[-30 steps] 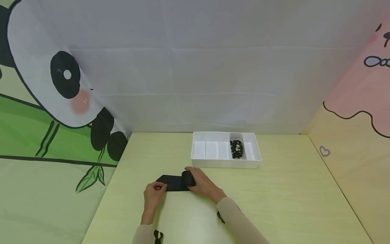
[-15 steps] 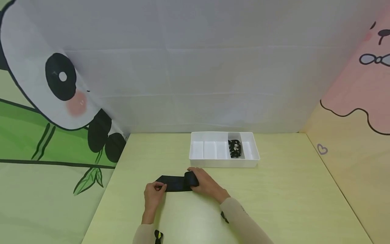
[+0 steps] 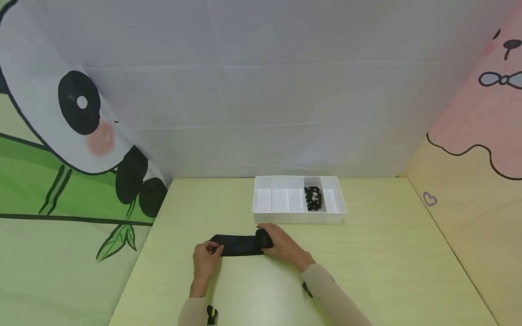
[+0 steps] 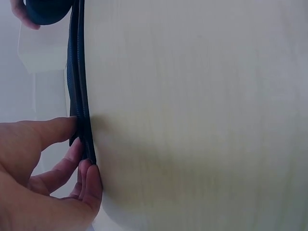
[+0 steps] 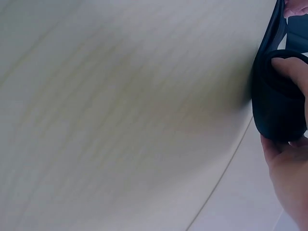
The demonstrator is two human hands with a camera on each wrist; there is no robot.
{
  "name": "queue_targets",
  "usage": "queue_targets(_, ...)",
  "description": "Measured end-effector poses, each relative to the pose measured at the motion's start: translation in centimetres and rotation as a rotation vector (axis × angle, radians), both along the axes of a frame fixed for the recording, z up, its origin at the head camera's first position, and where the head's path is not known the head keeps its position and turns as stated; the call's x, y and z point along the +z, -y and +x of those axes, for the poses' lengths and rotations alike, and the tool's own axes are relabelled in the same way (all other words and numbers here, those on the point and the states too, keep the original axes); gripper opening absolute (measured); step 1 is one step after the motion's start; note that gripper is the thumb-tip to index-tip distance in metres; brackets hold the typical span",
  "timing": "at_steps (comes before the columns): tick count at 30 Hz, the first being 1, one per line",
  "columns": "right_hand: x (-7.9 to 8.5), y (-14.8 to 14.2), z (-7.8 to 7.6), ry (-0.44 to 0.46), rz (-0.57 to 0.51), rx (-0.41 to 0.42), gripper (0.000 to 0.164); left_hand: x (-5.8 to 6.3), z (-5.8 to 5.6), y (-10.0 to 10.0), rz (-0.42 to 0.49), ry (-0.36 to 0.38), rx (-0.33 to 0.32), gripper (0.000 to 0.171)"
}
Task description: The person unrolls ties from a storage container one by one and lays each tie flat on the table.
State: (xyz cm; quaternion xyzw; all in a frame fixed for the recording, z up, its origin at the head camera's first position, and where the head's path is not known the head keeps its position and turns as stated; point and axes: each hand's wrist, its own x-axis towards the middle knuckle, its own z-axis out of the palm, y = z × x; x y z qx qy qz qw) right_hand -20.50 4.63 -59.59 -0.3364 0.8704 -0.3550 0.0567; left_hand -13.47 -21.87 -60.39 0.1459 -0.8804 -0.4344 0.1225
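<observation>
A dark navy necktie (image 3: 238, 245) lies flat across the table, its pointed end to the left and a thick roll at its right end. My left hand (image 3: 205, 262) pinches the tie near the pointed end, between thumb and fingers. In the left wrist view, those fingertips (image 4: 93, 185) close on the layered edge of the fabric. My right hand (image 3: 286, 248) holds the rolled part (image 5: 279, 108) from its right side. The right wrist view shows the thumb at the centre of the coil and the other fingers round its far side.
Behind the hands stands a white divided tray (image 3: 294, 218) with a rolled black patterned cloth (image 3: 313, 198) in one compartment. The pale wooden table (image 3: 383, 253) meets a white back wall (image 3: 244, 99) and printed side panels.
My right hand has moved to the right with the roll, and the flat stretch of the necktie has grown longer. My left hand keeps its pinch at the pointed end.
</observation>
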Motion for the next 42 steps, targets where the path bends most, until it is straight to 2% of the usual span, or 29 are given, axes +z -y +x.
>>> queue_targets(12,0.0,-1.3,-0.1,0.011,0.011,0.005,0.065,0.1,-0.6,-0.6,-0.065,-0.004,0.01,0.013)
queue_targets(20,0.0,-2.0,-0.1,0.04,0.01,-0.002,0.066,-0.3,-1.1,-0.5,0.0,-0.006,-0.068,0.013)
queue_targets(26,0.2,-2.9,-0.1,0.044,-0.001,-0.004,0.065,-0.2,-1.3,0.0,0.052,0.052,-0.105,0.014)
queue_targets(31,0.1,-3.5,-0.1,0.042,-0.012,0.003,0.065,-0.1,-1.5,0.4,0.092,0.106,-0.111,0.015)
queue_targets(42,-0.4,-4.9,-0.2,0.002,-0.026,-0.001,0.065,-0.1,-1.7,0.2,0.076,0.09,-0.101,0.013)
